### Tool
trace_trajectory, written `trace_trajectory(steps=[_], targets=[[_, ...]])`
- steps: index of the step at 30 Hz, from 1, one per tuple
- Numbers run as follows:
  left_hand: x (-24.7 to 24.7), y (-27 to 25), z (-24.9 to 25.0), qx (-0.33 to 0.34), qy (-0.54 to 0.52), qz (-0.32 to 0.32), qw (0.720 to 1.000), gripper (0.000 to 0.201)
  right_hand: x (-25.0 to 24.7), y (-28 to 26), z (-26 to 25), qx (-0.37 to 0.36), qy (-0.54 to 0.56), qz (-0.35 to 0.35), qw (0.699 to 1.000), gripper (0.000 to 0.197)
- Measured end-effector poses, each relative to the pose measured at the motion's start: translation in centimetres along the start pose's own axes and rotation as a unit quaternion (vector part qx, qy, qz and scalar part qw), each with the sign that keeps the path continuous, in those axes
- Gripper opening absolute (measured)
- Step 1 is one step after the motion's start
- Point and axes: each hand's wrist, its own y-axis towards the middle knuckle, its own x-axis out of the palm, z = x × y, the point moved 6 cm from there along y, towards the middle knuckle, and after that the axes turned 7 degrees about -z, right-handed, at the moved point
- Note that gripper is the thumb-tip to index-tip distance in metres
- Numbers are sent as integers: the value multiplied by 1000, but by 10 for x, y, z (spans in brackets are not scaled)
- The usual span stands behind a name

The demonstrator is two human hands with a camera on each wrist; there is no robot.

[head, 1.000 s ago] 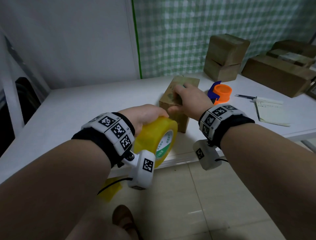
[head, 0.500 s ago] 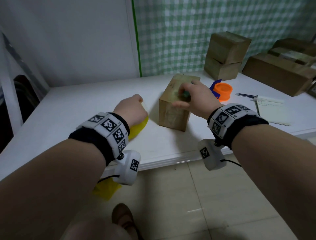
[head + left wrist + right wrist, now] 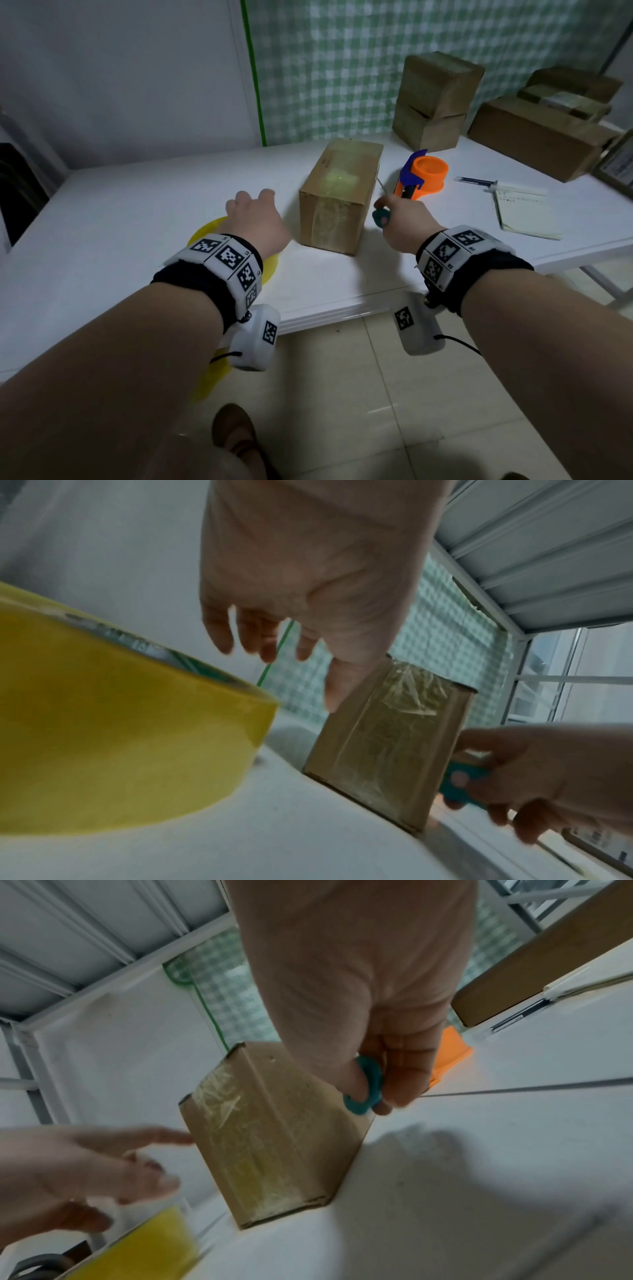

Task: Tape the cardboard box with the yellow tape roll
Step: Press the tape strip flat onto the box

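Left hand [image 3: 255,219] hovers with fingers spread above yellow tape roll [image 3: 113,731], left of cardboard box [image 3: 337,200]. Right hand [image 3: 404,222] clamps teal-handled scissors [image 3: 365,1089] beside the box's right face.

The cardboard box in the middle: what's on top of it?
A strip of clear yellowish tape runs along the top of the cardboard box and down its near end. Nothing else rests on it; its contents are hidden.
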Motion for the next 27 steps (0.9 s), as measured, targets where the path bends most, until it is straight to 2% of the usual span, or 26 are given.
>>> trace_trajectory(steps=[3, 5, 7, 9, 12, 16, 21, 27], targets=[[-2, -4, 23, 101, -114, -18, 988, 84, 8, -1, -2, 4, -7, -55, 998, 44], [-2, -9, 37, 158, -160, -39, 974, 84, -5, -7, -13, -38, 34, 1, 999, 44], [-3, -13, 46, 188, -164, -41, 967, 78, -23, -14, -25, -70, 134, 54, 987, 46], [-7, -19, 51, 202, -156, -16, 967, 68, -28, -19, -34, -87, 189, 34, 978, 52], [-11, -30, 52, 205, -140, 32, 968, 59, -28, -27, -41, -119, 162, 9, 979, 54], [-7, -39, 49, 217, -89, 71, 969, 65, -24, -29, -40, -145, 103, 20, 984, 53], [1, -35, 51, 210, -6, 112, 971, 72, -19, -27, -33, -156, 120, 11, 980, 54], [6, -32, 43, 212, 4, 105, 972, 76, -15, -26, -33, -166, 92, -4, 982, 69]])
